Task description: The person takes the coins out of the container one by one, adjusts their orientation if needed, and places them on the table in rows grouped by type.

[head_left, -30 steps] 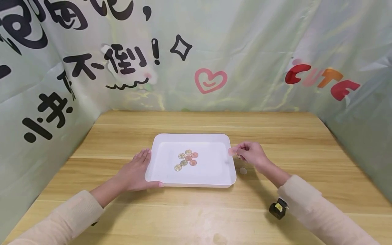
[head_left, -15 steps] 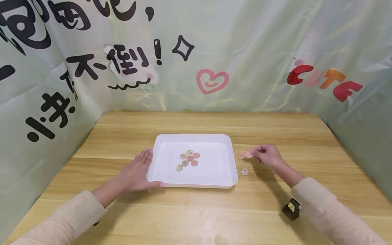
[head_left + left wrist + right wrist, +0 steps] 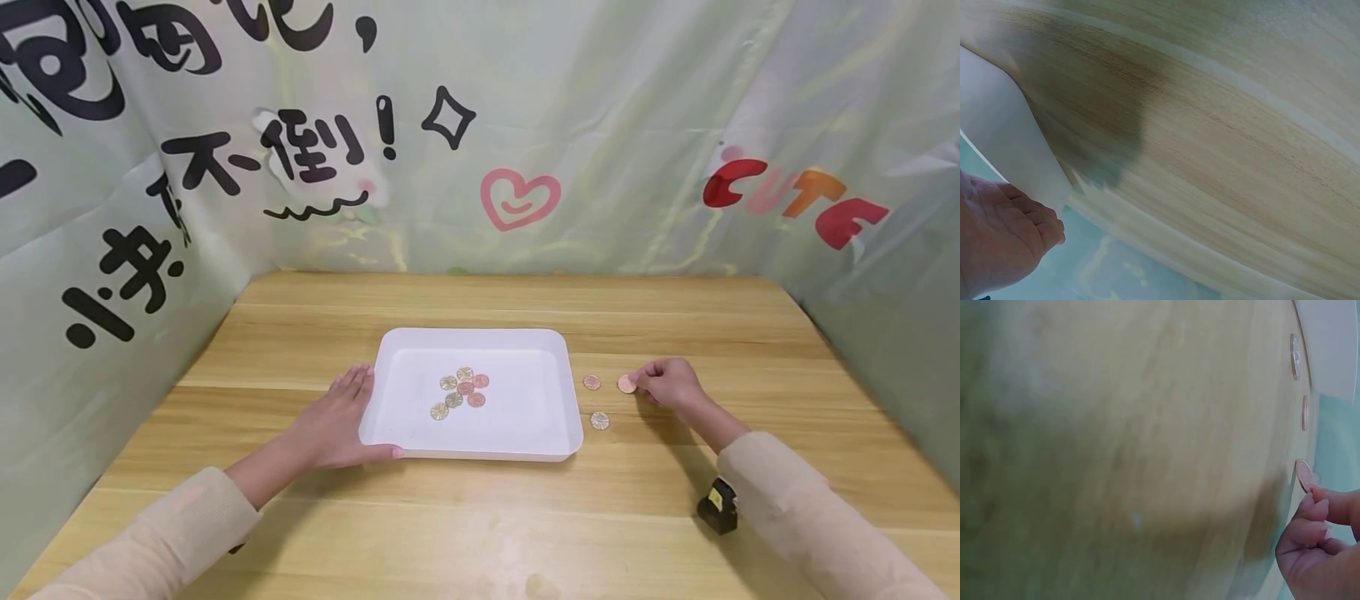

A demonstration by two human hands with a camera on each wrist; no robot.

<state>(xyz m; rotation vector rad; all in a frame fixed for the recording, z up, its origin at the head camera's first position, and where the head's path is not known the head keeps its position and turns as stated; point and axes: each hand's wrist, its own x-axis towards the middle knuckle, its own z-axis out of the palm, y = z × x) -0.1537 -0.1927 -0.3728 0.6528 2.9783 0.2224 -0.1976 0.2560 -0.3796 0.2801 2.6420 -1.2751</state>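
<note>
My right hand (image 3: 670, 384) pinches the edge of a copper-coloured coin (image 3: 626, 384) between thumb and fingertips. In the right wrist view this coin (image 3: 1303, 475) stands tilted, its lower edge at or near the tabletop. Between that hand and the white tray (image 3: 525, 446) lie a second copper-coloured coin (image 3: 592, 382) and a paler coin (image 3: 599, 421), both flat on the wood. My left hand (image 3: 333, 421) rests against the tray's left side, fingers extended along it and thumb at the front edge. Inside the tray, several gold-toned and copper-coloured coins (image 3: 465, 388) sit in a cluster.
The wooden table (image 3: 480, 525) is bounded by a printed cloth (image 3: 600, 125) at the back and both sides. A black device with a yellow patch (image 3: 717, 505) hangs beneath the right wrist. The tray's raised rim faces the loose coins.
My right hand has moved right from the tray's edge with the pinched coin, lowering it beside the other loose ones, which the hand no longer covers. My left hand keeps its place on the tray.
</note>
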